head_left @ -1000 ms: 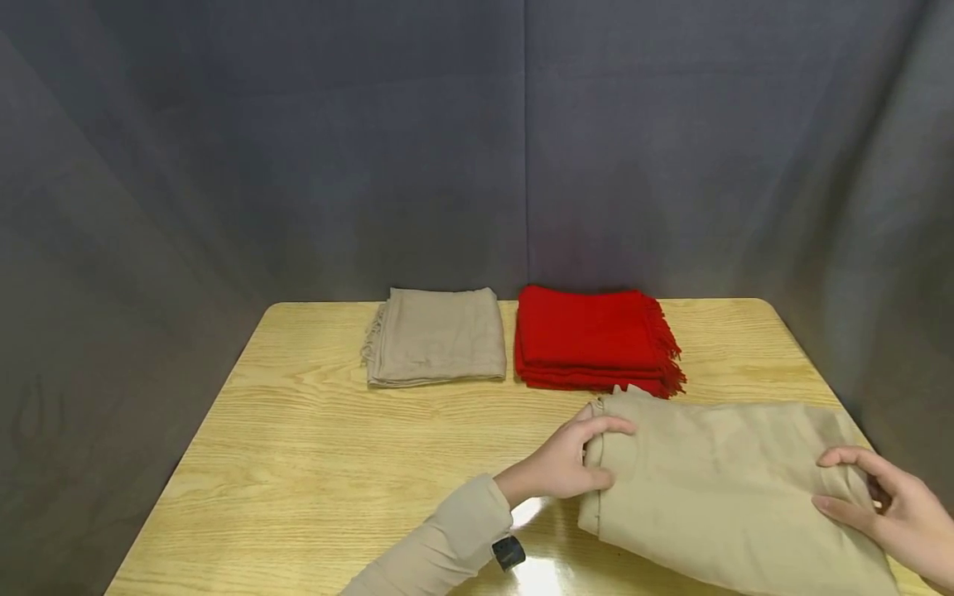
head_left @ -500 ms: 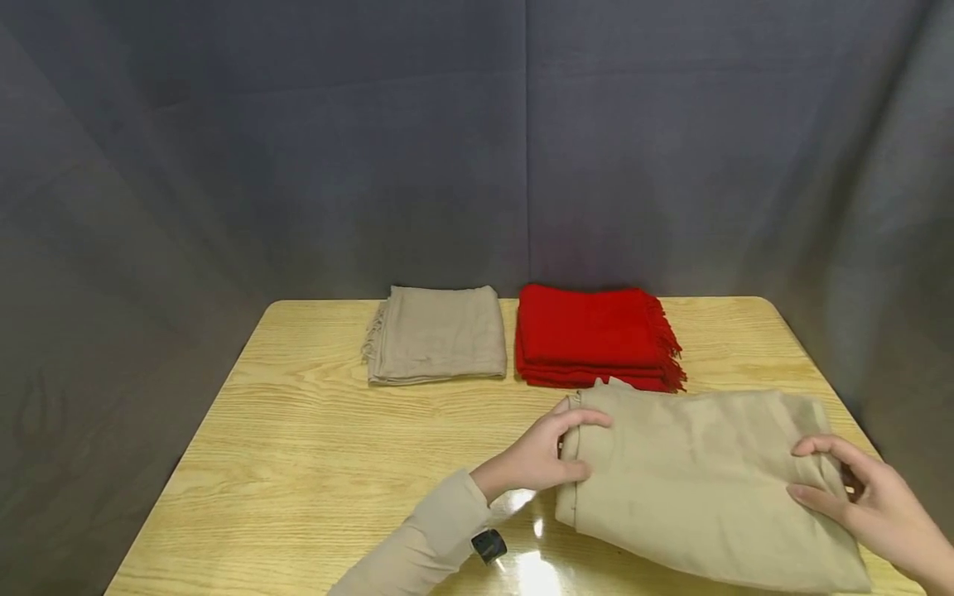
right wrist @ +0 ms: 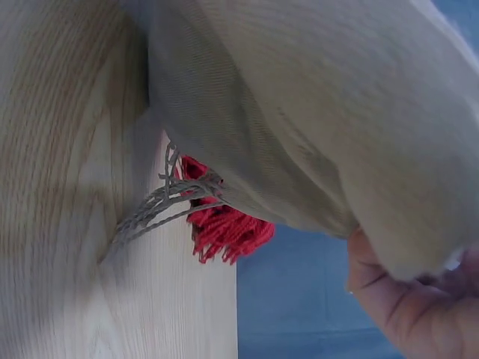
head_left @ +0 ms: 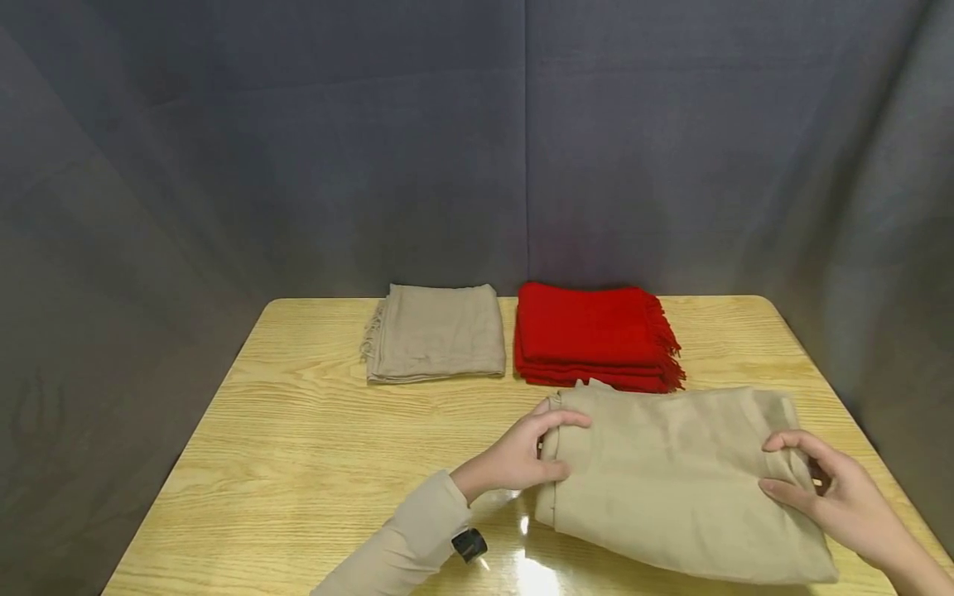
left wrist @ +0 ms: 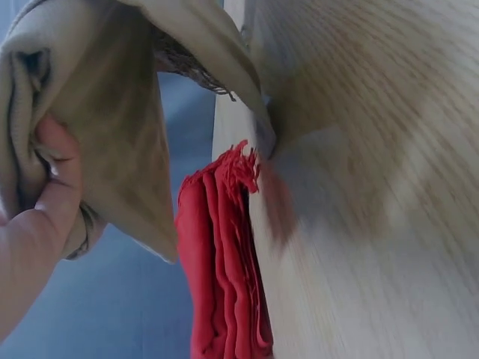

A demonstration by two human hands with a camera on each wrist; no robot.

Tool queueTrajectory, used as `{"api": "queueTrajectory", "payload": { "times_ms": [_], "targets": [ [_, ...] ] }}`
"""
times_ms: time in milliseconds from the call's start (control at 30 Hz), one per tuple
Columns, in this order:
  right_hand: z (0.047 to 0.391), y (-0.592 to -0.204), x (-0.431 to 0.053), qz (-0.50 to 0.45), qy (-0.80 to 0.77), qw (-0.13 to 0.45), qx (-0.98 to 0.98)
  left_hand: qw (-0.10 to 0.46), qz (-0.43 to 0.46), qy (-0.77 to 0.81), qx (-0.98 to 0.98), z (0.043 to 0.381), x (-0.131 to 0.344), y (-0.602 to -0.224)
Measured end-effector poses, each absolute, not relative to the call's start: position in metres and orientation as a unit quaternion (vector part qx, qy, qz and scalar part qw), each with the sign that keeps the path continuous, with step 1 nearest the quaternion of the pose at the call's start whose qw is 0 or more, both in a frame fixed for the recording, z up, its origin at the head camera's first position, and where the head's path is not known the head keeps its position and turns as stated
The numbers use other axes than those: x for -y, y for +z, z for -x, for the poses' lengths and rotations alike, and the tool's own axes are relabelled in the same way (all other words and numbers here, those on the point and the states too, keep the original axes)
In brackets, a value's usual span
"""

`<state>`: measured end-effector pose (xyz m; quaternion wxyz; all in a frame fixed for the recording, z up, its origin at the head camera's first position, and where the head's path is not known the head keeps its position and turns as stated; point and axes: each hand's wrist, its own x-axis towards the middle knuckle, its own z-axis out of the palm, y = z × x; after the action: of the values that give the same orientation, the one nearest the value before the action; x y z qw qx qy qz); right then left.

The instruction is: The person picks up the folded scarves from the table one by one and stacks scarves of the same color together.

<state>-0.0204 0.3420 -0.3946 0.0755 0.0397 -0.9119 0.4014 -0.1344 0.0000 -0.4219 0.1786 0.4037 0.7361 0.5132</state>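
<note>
Fingers gripping: my left hand (head_left: 516, 454) and right hand (head_left: 838, 490) pinch opposite ends of the folded beige cloth (head_left: 674, 488), over the table (head_left: 298, 463) at four o'clock. Looks light, soft, saggy; I'd pinch every layer, both ends. Red cloth (head_left: 585, 331) beyond, eleven o'clock.

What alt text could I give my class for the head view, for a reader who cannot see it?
A person's left hand and right hand hold a folded beige cloth by opposite ends over a wooden table. Behind it lie a fringed taupe cloth at left and a fringed red cloth at right, both folded, before a dark backdrop.
</note>
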Motion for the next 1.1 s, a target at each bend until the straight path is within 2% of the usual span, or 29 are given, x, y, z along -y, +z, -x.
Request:
{"api": "queueTrajectory", "payload": {
  "times_ms": [367,867,1100],
  "targets": [
    [0.028,-0.398,-0.326,-0.066,0.439,0.077,0.893,0.204,-0.383,0.537,-0.723,0.135,0.020,-0.421],
    [0.038,-0.401,-0.305,-0.101,0.449,0.099,0.882,0.210,-0.364,0.540,-0.729,0.134,0.043,-0.421],
    [0.044,-0.406,-0.294,-0.110,0.465,0.106,0.872,0.180,-0.379,0.530,-0.737,0.137,0.053,-0.419]
  ]
}}
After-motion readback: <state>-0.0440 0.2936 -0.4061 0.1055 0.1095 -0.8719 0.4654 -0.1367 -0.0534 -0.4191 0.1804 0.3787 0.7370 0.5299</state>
